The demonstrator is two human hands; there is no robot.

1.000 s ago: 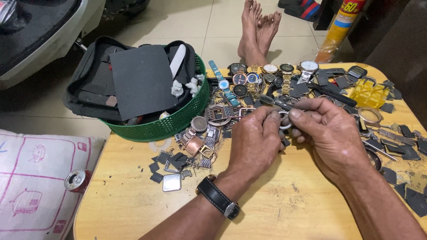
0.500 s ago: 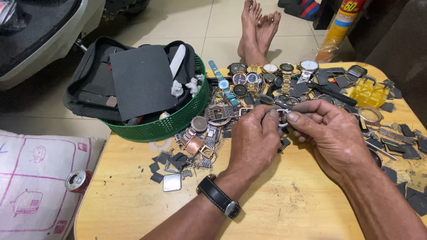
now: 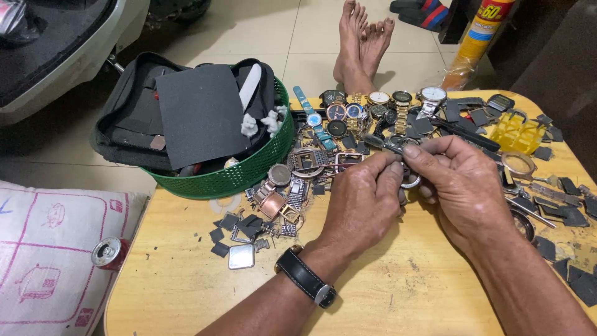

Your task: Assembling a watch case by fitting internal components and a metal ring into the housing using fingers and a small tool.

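Bare table (image 3: pixel 398 292) lies near; green basket (image 3: pixel 249 171) blocks left; watch parts (image 3: pixel 280 199) crowd ahead.

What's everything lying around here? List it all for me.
table: one, yellow wood, under everything
basket: one, green, table's far left corner
dark pouch: one, black, inside basket
watches: several, mixed colours, far edge
watch cases and parts: many, metal and copper, beside basket
dark scraps: many, right side
yellow plastic piece: one, far right
can: one, left, on cushion
bare feet: two, on floor beyond table
left hand: wristwatch on wrist
right hand: both pinch a small metal ring
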